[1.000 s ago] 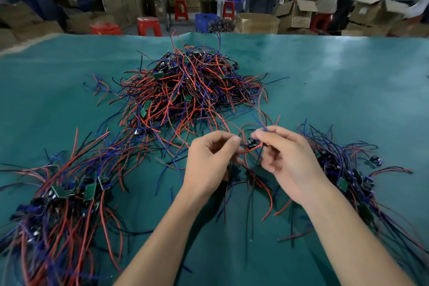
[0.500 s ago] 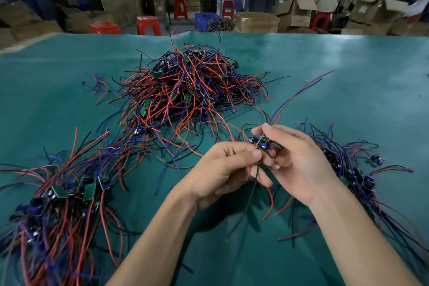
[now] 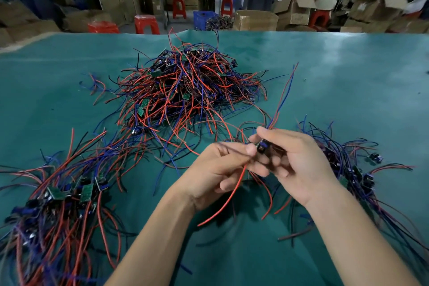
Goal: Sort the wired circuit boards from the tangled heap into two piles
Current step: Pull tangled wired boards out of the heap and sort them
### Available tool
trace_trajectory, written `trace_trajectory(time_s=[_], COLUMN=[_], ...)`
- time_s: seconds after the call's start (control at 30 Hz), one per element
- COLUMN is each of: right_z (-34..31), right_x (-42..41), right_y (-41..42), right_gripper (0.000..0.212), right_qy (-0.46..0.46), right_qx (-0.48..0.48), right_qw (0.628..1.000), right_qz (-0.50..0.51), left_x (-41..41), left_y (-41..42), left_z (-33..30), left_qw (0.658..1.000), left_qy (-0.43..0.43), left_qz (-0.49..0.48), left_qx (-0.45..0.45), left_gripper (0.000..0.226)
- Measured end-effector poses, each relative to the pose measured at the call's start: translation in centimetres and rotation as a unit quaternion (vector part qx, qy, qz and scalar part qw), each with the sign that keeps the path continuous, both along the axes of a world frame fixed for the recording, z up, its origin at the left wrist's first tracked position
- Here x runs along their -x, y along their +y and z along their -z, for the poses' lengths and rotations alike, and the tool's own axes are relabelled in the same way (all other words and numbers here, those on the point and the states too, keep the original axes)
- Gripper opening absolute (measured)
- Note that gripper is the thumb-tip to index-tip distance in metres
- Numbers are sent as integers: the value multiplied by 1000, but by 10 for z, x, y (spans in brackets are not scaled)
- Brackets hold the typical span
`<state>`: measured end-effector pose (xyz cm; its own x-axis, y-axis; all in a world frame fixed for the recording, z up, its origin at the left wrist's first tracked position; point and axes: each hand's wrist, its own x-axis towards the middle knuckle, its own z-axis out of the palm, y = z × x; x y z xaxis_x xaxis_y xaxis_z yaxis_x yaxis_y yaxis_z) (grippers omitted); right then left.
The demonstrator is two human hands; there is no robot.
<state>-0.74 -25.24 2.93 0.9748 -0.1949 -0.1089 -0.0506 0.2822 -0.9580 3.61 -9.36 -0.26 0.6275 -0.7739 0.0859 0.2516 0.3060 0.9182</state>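
A tangled heap (image 3: 185,90) of small circuit boards with red, blue and black wires lies mid-table. A sorted pile (image 3: 58,204) with green boards spreads at the near left, and a second pile (image 3: 352,169) of mostly blue and black wires lies at the right. Above the cloth, my right hand (image 3: 294,167) pinches one small wired circuit board (image 3: 262,146) between thumb and fingers. My left hand (image 3: 218,174) pinches the board's wires just left of it; a red wire (image 3: 227,199) hangs down from that grip, and a red and a blue wire rise up to the right.
The table is covered by a green cloth (image 3: 348,81). Past its far edge stand cardboard boxes (image 3: 255,20), red stools (image 3: 146,23), a blue crate (image 3: 204,18) and people working at benches.
Both hands have lifted the board slightly and drawn it free of the heap; its red and blue wires have swung upward to the right, and a red wire now dangles below my left hand.
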Motion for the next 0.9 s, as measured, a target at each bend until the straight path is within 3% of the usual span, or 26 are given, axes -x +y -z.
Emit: trace_trajectory(time_s=[0.13,0.3,0.47,0.63,0.77,0.83,0.9], right_z=[8,13,10,2,-5,-11,-10], right_x=[-1,-4,-5,3,7,11,11], right_y=[-2,-9,-23,-56,-70,-79,-73], right_gripper=[16,12,15,16,20,22,23], right_qy=[-63,-97,-155,-179,-180,-178,-173], right_qx=[109,204,356,231,150,116,122], right_qw=[990,967,891,889,841,813,827], right_qz=[61,121,235,353,488,542,521], left_x=[0,1,-1,1,3,3,1], left_y=[-1,-3,-1,-2,-1,3,2], left_z=[1,2,-2,-2,0,0,0], left_qw=[995,993,995,993,992,995,994], left_qy=[-14,-29,-55,-78,-76,-68,-54], left_qz=[-56,-55,-18,16,47,3,-66], left_qx=[-81,-101,-86,-91,-88,-77,-63], left_gripper=[16,17,17,16,14,15,16])
